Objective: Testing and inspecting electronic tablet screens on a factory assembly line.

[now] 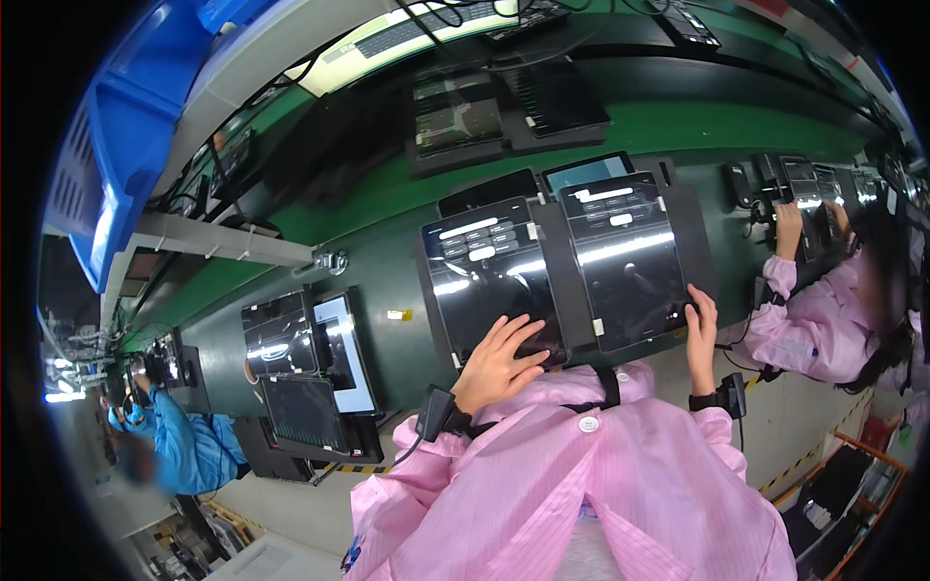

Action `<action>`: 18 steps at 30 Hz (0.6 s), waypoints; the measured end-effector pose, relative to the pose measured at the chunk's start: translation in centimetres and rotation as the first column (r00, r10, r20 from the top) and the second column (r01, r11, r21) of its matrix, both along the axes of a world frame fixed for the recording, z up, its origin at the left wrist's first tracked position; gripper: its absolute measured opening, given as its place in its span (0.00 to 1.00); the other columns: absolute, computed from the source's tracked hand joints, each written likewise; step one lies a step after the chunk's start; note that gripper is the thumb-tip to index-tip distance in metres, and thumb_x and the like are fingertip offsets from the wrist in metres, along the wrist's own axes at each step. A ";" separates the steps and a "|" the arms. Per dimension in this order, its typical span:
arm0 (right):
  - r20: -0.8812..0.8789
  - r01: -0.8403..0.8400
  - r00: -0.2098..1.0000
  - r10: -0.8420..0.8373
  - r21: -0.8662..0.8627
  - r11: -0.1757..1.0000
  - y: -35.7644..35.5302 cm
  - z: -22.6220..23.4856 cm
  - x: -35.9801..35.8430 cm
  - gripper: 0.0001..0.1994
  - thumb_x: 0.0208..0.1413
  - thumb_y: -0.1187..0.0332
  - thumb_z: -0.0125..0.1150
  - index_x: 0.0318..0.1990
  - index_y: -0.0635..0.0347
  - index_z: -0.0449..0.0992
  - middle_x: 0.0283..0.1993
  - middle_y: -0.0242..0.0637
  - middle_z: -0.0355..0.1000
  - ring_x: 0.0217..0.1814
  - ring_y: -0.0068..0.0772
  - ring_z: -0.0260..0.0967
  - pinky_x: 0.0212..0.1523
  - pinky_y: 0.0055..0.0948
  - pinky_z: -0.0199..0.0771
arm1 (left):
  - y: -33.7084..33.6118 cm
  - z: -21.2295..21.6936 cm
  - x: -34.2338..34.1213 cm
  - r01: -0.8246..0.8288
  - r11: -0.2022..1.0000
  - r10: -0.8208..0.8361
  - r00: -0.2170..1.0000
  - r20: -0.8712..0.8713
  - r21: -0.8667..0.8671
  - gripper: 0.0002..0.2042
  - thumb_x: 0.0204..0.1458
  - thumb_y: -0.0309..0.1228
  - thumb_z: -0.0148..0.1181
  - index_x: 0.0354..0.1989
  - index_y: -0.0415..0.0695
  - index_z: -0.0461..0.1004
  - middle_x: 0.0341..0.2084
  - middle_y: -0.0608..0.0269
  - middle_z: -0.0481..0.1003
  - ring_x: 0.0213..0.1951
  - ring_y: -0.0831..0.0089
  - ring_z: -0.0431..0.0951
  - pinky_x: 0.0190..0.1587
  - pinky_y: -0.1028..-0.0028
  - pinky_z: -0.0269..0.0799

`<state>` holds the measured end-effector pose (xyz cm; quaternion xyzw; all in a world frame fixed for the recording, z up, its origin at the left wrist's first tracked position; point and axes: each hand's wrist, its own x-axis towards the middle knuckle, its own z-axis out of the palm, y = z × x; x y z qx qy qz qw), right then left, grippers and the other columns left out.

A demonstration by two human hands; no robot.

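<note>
a long, dark green workbench [387, 276] spans the scene; a person in a pink smock [819, 334] is at the right, another in blue [199, 445] at the left. near, a black, flat, glass-fronted tablet [484, 281] lies left of a matching black tablet [635, 281]. the left hand [499, 366], fingers spread, lies over the first's near edge; the right hand [701, 329], fingers slightly apart, is at the second's right edge.

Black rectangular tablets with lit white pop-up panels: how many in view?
2. One glossy black tablet lies beneath the bare left hand; a second black tablet lies left of the bare right hand. The partly covered blue screen behind may hide another.
</note>
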<state>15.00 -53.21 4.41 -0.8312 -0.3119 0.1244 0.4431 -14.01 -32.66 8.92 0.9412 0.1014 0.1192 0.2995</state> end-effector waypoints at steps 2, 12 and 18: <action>-0.053 -0.002 0.999 0.004 0.043 0.999 0.5 0.5 -0.3 0.15 0.55 0.71 0.49 0.51 0.58 0.70 0.52 0.38 0.63 0.56 0.35 0.57 0.57 0.30 0.53 | -0.1 0.0 -0.2 0.002 1.000 -0.002 1.000 0.001 0.006 0.12 0.47 0.38 0.56 0.38 0.48 0.78 0.53 0.56 0.64 0.58 0.58 0.59 0.60 0.54 0.50; -0.074 -0.028 0.997 0.031 0.042 0.999 0.3 0.4 -0.1 0.21 0.46 0.74 0.58 0.51 0.53 0.71 0.51 0.32 0.63 0.53 0.29 0.58 0.48 0.23 0.56 | 0.8 0.7 -1.3 -0.224 0.972 0.219 0.973 0.076 0.069 0.13 0.46 0.33 0.54 0.41 0.50 0.77 0.53 0.57 0.65 0.57 0.56 0.60 0.59 0.51 0.49; -0.094 -0.037 0.995 0.042 0.052 0.998 0.2 0.1 0.7 0.19 0.48 0.73 0.55 0.51 0.55 0.70 0.50 0.32 0.65 0.51 0.27 0.60 0.46 0.23 0.58 | 2.6 -0.2 -2.6 -0.456 0.877 0.451 0.890 0.068 0.148 0.14 0.47 0.29 0.52 0.43 0.50 0.76 0.53 0.55 0.63 0.57 0.53 0.57 0.60 0.49 0.45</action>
